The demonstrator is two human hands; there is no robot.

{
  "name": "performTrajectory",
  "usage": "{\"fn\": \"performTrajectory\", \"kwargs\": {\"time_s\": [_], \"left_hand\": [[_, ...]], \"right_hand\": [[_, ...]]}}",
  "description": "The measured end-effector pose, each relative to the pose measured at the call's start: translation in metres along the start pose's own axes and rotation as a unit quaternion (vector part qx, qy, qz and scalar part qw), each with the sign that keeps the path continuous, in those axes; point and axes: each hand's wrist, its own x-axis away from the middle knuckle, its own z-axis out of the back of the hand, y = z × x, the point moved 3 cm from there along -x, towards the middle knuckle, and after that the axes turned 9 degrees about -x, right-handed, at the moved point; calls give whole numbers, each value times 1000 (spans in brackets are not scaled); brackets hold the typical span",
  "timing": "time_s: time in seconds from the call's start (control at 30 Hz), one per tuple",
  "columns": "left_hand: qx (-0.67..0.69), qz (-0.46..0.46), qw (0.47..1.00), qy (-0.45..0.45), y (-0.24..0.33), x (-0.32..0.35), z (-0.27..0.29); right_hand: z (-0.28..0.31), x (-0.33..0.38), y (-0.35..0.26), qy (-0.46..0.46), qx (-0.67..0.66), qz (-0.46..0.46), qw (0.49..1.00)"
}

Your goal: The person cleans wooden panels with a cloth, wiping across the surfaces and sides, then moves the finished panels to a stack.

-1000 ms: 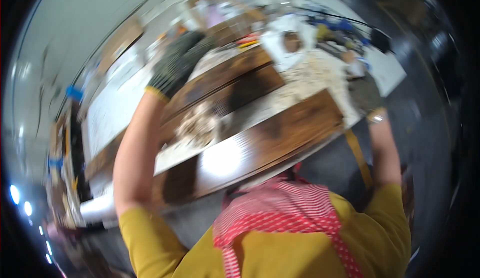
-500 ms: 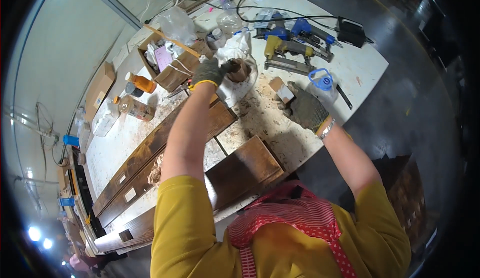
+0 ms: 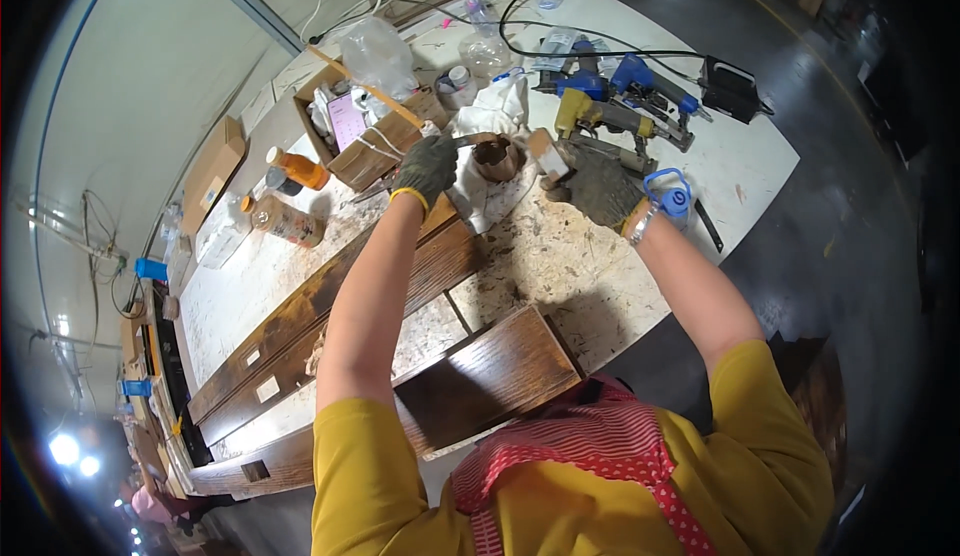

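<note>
A yellow pneumatic stapler [image 3: 628,117] lies beside blue nail guns [image 3: 633,75], near a black power adapter [image 3: 730,92]. A blue-capped jug [image 3: 676,200] sits just beside a narrow black strip [image 3: 708,226]. An orange bottle [image 3: 303,170] is near an open box [image 3: 366,163] containing a flat pink panel [image 3: 347,119].

Workshop: power tools [image 3: 580,111], stained wooden boards [image 3: 490,368]

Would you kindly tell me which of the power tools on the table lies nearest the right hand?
The yellow-bodied tool, just beyond the right hand; the blue-bodied tools lie farther from that hand.
</note>
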Motion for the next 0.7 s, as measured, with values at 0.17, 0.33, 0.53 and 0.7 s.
{"fn": "performTrajectory", "kwargs": {"time_s": [0.17,0.33,0.53,0.7], "left_hand": [[-71,-83,994,6,-12,12,12],[36,17,999,-18,1,34,18],[337,143,931,5,-3,50,0],[357,114,927,3,4,62,3]], "right_hand": [[9,-10,26,-3,-24,-123,992],[-3,-26,26,40,-144,-224,963],[-1,-55,35,61,84,-207,973],[-23,-71,33,81,242,-68,965]]}}
